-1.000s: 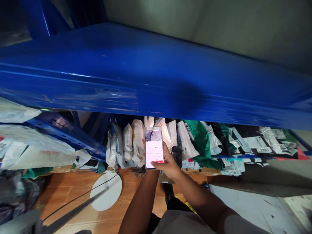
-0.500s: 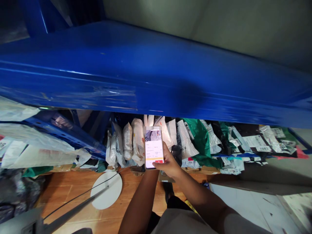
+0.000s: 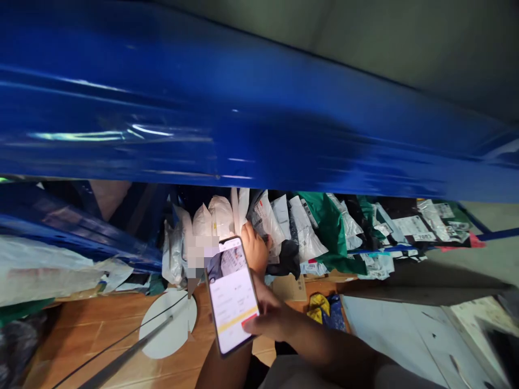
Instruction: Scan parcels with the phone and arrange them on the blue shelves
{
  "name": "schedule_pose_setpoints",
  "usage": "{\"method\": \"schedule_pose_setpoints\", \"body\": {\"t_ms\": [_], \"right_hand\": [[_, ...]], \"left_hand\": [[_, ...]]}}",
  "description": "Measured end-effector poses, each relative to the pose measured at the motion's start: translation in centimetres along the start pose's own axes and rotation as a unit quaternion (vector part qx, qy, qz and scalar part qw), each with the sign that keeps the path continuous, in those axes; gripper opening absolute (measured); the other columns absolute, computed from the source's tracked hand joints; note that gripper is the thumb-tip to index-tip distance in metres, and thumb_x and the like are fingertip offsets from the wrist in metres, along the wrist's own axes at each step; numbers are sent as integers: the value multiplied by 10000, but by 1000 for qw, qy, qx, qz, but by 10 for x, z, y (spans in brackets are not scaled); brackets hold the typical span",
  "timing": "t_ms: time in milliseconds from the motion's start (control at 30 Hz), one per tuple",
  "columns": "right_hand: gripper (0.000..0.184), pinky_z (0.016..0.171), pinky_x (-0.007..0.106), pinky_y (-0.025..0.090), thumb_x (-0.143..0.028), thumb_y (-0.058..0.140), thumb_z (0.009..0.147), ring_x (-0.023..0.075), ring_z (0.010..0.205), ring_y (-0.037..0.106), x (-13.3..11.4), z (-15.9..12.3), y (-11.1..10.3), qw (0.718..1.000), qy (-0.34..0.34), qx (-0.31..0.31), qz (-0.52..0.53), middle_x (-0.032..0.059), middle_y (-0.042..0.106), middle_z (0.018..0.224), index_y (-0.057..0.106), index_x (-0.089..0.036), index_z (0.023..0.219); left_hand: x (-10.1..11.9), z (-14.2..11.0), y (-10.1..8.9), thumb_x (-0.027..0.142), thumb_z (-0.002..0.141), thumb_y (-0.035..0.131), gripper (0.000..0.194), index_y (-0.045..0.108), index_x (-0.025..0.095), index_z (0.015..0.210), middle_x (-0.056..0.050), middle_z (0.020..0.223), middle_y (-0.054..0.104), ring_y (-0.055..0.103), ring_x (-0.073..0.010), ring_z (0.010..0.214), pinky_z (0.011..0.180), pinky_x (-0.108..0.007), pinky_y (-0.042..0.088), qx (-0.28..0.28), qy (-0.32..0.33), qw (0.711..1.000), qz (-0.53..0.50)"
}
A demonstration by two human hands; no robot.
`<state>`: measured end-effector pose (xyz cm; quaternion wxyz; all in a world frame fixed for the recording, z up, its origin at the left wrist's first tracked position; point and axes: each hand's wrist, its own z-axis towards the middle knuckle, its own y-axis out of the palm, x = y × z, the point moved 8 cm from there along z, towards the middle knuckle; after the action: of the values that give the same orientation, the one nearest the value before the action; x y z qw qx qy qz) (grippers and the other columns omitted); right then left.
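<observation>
My right hand (image 3: 272, 316) holds a smartphone (image 3: 233, 297), its thumb over the lower right of the lit screen. The screen shows a photo at the top, with text and a yellow and a red strip below. Beyond the phone, my left hand (image 3: 255, 249) reaches in among the upright parcels, its fingers bent and closed at their edges. A thin white parcel (image 3: 243, 204) stands just beyond its fingers, and a white mailing bag (image 3: 271, 227) with a printed label leans on its right. The fingertips are partly hidden, so what they grip is unclear.
A blue shelf beam (image 3: 259, 135) crosses above the parcel row. Green bags (image 3: 330, 229) and labelled bags (image 3: 416, 227) stand to the right. Below are a round white base (image 3: 166, 329) with a pole, a cardboard box (image 3: 288, 288) and a yellow and blue bundle (image 3: 324, 310).
My left hand has left the phone and moved in among the parcels. The phone, now in my right hand, has come nearer and tilted. A dark gap shows between the white bags.
</observation>
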<state>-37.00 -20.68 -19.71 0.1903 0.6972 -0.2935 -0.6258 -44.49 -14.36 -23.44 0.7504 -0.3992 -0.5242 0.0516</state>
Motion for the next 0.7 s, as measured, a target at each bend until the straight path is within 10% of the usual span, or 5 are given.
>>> {"method": "schedule_pose_setpoints", "body": {"t_ms": [233,700], "right_hand": [[812,864,427,501,-170,795,596,288,1051,649,19,4,29,996,51,-69,4,91,634,1201,415,-243,1309],[839,1016,543,367,-185,847,518,335,1133,610,41,4,34,982,174,-65,34,86,617,1244,444,-281,1248]], "left_hand": [[19,8,8,366,928,414,463,683,18,1071,-245,1363,499,464,-372,1196,1104,-684,109,31,145,953,265],[15,10,12,361,936,404,511,584,-12,1235,-233,1382,468,413,-345,1238,1115,-649,162,11,118,964,238]]}}
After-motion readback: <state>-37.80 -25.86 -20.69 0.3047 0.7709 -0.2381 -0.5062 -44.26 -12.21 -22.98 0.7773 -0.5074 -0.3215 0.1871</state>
